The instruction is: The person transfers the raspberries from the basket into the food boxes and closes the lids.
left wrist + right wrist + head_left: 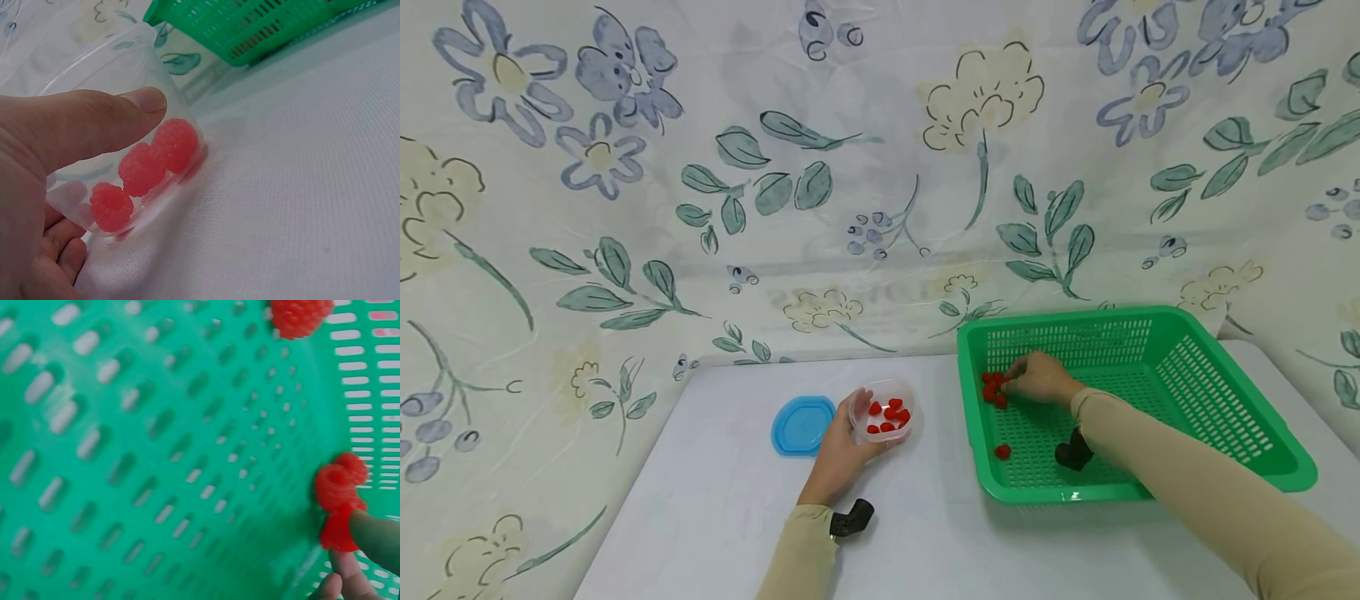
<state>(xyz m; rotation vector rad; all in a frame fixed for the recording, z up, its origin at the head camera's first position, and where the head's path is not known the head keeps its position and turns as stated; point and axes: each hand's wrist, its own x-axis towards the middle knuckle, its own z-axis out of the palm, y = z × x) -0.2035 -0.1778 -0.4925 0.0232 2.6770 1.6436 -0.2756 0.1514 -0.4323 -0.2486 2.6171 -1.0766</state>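
My left hand grips a small clear plastic tub on the table, thumb along the near side and fingers round the far left. Several red raspberries lie in its bottom; the left wrist view shows three raspberries through the wall. Inside a green basket, at its left wall, my right hand pinches a raspberry between thumb and finger. More raspberries cluster against it. A separate raspberry lies nearer the basket's front left corner.
Left of the tub a blue lid lies flat on the white table. The basket's perforated walls rise around my right hand. A flower-printed cloth hangs behind the table.
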